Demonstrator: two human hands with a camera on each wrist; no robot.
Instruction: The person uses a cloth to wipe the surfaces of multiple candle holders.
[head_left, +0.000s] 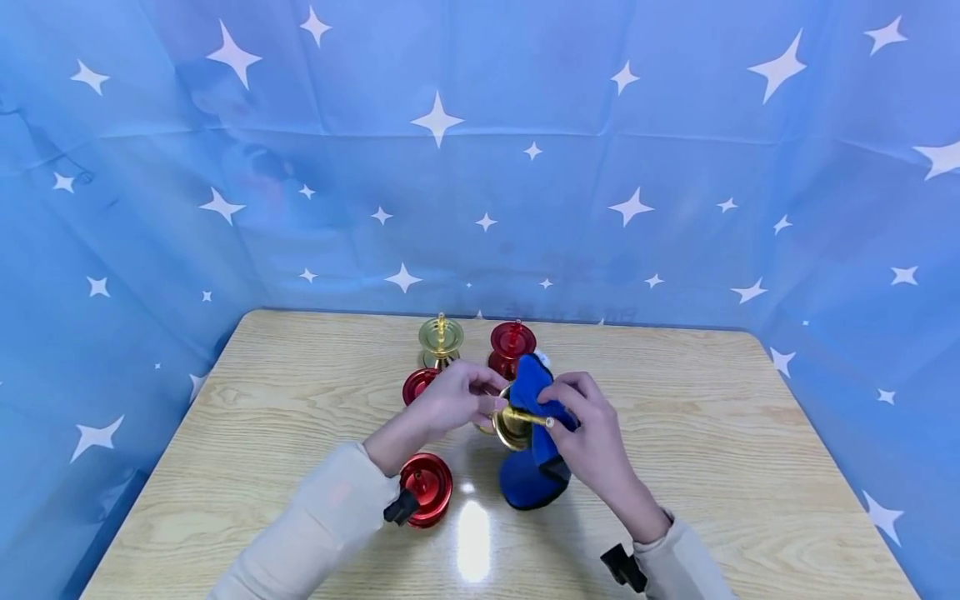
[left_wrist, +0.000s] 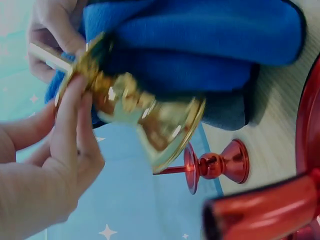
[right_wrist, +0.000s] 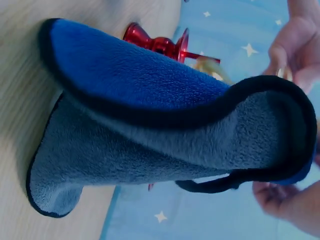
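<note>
A shiny gold candlestick point(head_left: 512, 431), tilted onto its side, hangs between both hands above the table. Fingers and thumb of my left hand point(head_left: 456, 402) pinch the rim of its dish, as the left wrist view shows. My right hand point(head_left: 588, 425) grips a blue cloth point(head_left: 525, 482) and holds it against the candlestick, near the stem. In the right wrist view the cloth point(right_wrist: 145, 90) has a grey reverse side and black edging, and it droops in folds toward the table. Part of the candlestick's body is hidden behind the cloth.
Beneath my left forearm is a red candlestick point(head_left: 427, 492). Another red one point(head_left: 418, 383) stands partly behind my left hand. Farther back are a gold candlestick point(head_left: 441, 336) and a red one point(head_left: 513, 340). A star-patterned blue curtain point(head_left: 480, 167) hangs behind the wooden table point(head_left: 705, 433).
</note>
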